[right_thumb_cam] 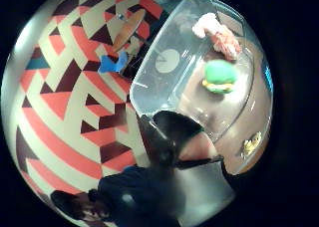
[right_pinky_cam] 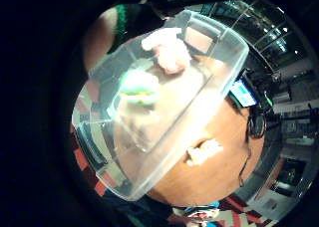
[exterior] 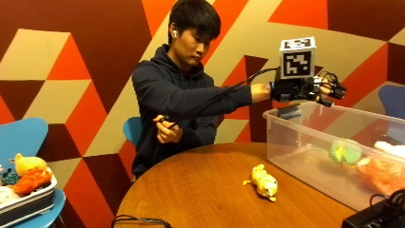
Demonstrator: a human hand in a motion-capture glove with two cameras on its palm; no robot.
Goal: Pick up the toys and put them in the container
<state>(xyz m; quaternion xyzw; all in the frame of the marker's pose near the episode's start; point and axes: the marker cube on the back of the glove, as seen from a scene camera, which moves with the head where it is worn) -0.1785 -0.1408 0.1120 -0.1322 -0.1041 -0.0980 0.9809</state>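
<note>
Nearest the outside camera you have a black device [exterior: 378, 214] with a cable at the corner of the round wooden bench [exterior: 202, 190]. Just beyond it stands the clear plastic container [exterior: 297, 142] on the bench's edge. Inside it you can see a green plush toy [exterior: 345, 152] with a yellow patch, and beside that a pink-orange plush toy [exterior: 383, 173] lying against the nearer wall. The palm views show the same two toys on the container's floor, the green one [right_pinky_cam: 140, 87] apart from the pink one [right_pinky_cam: 167, 50], which sits closer to a short end wall.

One yellow plush toy [exterior: 263, 182] lies on the bare bench outside the container, near its long wall and not touching it. It also shows from the little finger side of your palm [right_pinky_cam: 203, 152], lying on the wood beside the container's rim.

Your gloved right hand [exterior: 310, 89] is held in the air above the far corner of the container, with no toy in it. The fingers [exterior: 334, 90] look loosely spread over the open bin, and the thumb side palm view shows one fingertip [right_thumb_cam: 195, 146] over the rim with nothing between the fingers.

Your bare left hand [exterior: 167, 130] is closed near your chest, gripping a cable.

Off to the side, a blue chair [exterior: 25, 142] carries a tray [exterior: 25, 204] holding more plush toys [exterior: 28, 175]
</note>
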